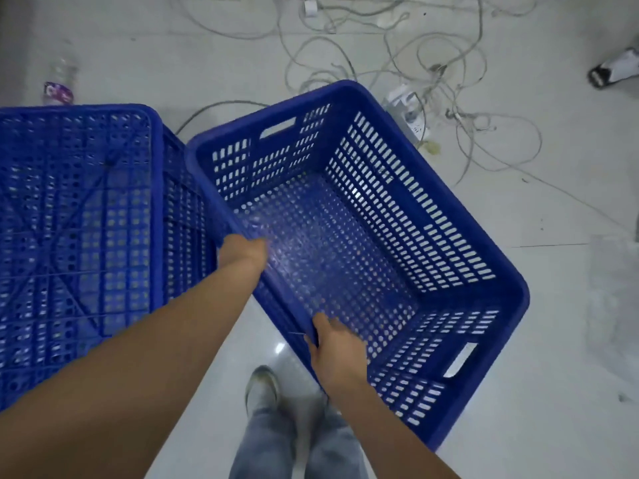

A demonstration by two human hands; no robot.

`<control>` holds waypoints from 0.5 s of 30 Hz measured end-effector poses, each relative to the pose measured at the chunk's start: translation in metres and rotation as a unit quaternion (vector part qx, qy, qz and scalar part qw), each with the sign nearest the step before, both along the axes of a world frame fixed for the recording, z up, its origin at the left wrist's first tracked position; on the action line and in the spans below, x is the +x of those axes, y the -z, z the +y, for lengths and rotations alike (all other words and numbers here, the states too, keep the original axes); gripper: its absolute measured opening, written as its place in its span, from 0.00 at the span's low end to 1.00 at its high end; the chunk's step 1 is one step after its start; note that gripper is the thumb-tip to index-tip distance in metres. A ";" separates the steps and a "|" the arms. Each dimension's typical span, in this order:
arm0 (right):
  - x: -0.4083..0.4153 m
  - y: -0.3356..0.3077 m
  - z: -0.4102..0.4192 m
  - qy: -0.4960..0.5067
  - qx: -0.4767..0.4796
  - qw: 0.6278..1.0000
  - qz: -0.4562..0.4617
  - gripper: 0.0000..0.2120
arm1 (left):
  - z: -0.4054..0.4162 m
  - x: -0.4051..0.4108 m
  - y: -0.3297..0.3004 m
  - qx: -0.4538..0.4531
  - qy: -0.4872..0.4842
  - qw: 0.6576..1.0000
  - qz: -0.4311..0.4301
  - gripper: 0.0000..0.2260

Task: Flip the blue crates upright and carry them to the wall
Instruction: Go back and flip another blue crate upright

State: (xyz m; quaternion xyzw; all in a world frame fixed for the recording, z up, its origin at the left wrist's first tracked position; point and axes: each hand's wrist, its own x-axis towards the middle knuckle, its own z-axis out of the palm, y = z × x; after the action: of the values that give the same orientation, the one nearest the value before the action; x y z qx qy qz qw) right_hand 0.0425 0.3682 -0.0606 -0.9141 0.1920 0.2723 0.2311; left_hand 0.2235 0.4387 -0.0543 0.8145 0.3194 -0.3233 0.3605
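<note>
Both hands, left hand (246, 251) and right hand (337, 347), are gripping the upright crate (359, 243) by its near rim, readying a lift; the overturned crate (79, 236) is waiting beside them.

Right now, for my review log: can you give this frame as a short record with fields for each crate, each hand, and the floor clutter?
open crate: blue crate, opening up toward the camera, empty
flipped crate: second blue crate at left, ribbed base up, not yet turned
left hand: left hand grips the near long rim of the open crate
right hand: right hand grips the same rim, closer to the person
floor clutter: tangled cables beyond the crates; plastic bottle at upper left
task state: one crate upright, wall not in view
</note>
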 end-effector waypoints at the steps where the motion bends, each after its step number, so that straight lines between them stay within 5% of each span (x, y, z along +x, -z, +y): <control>1: -0.013 0.009 -0.001 -0.019 -0.009 1.000 0.003 0.23 | 0.007 -0.001 0.008 0.001 -0.024 0.999 0.025 0.23; 8: -0.053 0.025 -0.041 -0.052 -0.013 0.992 0.116 0.18 | 0.016 -0.062 0.027 -0.098 -0.185 0.968 0.138 0.09; 15: -0.078 0.034 -0.081 -0.058 -0.063 0.979 0.183 0.20 | 0.013 -0.127 0.042 -0.142 -0.316 0.912 0.218 0.18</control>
State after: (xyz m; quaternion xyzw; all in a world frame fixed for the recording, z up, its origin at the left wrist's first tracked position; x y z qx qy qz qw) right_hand -0.0355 0.2872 -0.0946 -0.8710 0.1946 0.4353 0.1181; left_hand 0.0965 0.4516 -0.0966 0.5206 0.5819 -0.4036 0.4769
